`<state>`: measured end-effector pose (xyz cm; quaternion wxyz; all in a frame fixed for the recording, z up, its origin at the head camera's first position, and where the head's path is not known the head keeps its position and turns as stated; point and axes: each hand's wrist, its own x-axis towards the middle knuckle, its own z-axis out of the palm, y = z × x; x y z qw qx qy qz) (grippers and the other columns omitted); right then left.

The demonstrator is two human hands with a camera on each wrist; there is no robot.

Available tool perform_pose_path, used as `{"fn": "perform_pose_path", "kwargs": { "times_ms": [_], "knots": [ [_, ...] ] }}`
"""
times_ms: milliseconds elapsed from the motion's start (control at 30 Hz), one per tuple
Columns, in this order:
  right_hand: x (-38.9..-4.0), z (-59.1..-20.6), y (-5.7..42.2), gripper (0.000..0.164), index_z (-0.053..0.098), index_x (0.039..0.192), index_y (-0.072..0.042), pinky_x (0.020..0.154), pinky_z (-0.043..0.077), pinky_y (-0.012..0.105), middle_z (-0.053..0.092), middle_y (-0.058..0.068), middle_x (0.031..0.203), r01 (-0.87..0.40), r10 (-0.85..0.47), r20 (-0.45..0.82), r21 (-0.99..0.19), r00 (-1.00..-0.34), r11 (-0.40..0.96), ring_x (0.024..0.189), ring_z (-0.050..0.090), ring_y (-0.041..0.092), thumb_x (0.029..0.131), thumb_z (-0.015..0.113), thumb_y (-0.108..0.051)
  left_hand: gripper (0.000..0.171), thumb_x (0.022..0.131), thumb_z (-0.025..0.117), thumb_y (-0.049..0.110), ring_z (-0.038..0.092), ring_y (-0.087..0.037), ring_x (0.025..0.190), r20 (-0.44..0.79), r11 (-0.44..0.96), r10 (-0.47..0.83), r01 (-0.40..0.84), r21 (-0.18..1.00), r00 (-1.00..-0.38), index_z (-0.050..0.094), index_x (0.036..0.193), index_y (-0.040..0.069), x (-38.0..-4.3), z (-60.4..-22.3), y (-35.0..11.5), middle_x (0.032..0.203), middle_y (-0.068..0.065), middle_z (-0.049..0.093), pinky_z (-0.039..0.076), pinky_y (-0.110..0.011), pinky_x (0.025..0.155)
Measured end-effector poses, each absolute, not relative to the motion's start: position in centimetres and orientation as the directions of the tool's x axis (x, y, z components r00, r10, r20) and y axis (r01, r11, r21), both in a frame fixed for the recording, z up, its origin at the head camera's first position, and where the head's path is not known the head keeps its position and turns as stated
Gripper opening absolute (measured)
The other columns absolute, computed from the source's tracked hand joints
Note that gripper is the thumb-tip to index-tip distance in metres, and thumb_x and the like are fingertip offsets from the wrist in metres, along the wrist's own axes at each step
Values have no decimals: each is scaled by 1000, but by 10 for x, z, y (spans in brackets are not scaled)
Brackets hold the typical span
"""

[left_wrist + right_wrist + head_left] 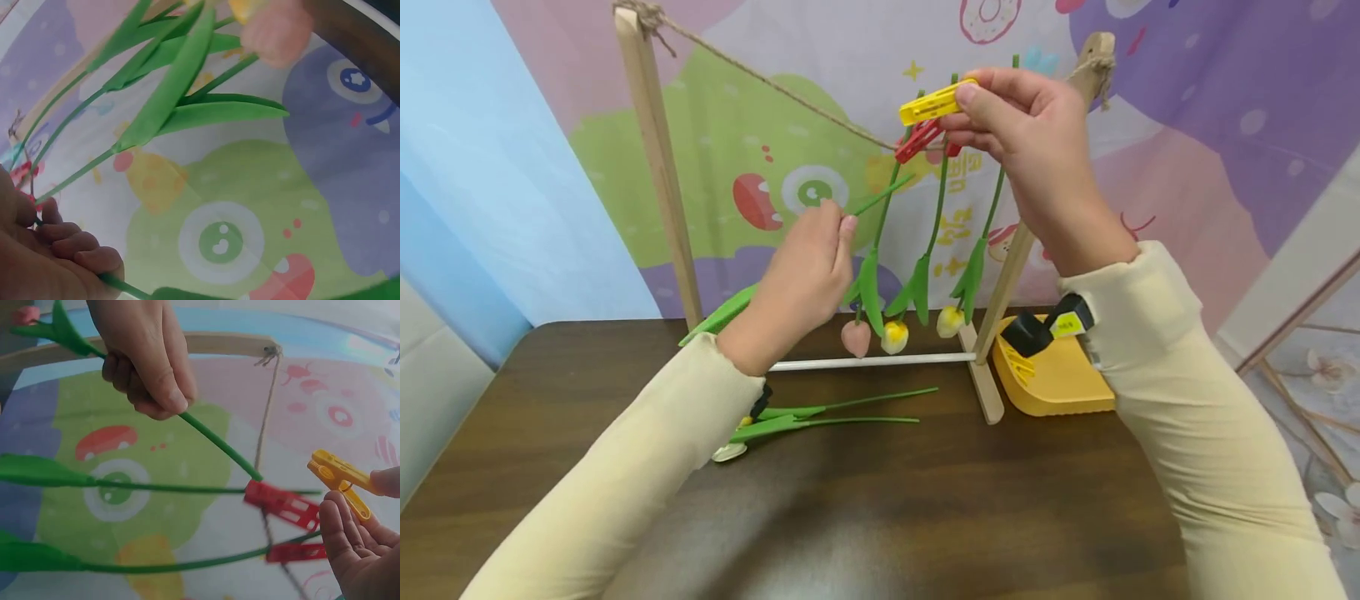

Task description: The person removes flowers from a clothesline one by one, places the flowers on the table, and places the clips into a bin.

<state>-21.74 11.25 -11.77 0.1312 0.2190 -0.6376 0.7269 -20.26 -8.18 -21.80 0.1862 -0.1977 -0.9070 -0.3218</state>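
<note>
My left hand [808,267] grips the green stem of an artificial tulip [215,445], whose pink bloom shows at the upper left of the right wrist view. The free stem end points up toward the rope [790,96]. My right hand [1037,133] pinches a yellow clothespin [934,103] between thumb and fingers, close above the rope. Beside it, red clothespins [917,142] clip hanging tulips upside down on the rope: a pink tulip [856,337], a yellow-white tulip [894,336] and another yellow-white tulip [951,321].
Wooden posts [658,158] carry the rope, with a white crossbar [880,361] low between them. More tulips [850,421] lie on the brown table [910,517], partly behind the left sleeve. At right sits a yellow tray [1060,375] with yellow clothespins inside. A cartoon cloth hangs behind.
</note>
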Motion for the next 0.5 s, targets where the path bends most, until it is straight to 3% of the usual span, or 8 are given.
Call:
{"fn": "perform_pose_path", "kwargs": {
  "times_ms": [300, 500],
  "knots": [
    [-220, -144, 132, 10, 64, 92, 3, 72, 54, 24, 67, 10, 83, -378, -59, 402, -894, -914, -242, 69, 67, 17, 86, 63, -5, 32, 103, 29, 24, 45, -28, 68, 458, 848, 299, 453, 274, -837, 46, 85, 5, -190, -238, -75, 74, -9, 44, 38, -38, 58],
    [-222, -164, 143, 13, 64, 91, 5, 70, 55, 25, 68, 11, 81, -312, -27, 336, -899, -942, -306, 67, 68, 18, 84, 67, -6, 27, 100, 39, 19, 41, -26, 55, 575, 877, 354, 476, 71, -737, 47, 79, 3, -185, -265, -75, 66, -9, 42, 28, -33, 48]
  ]
}}
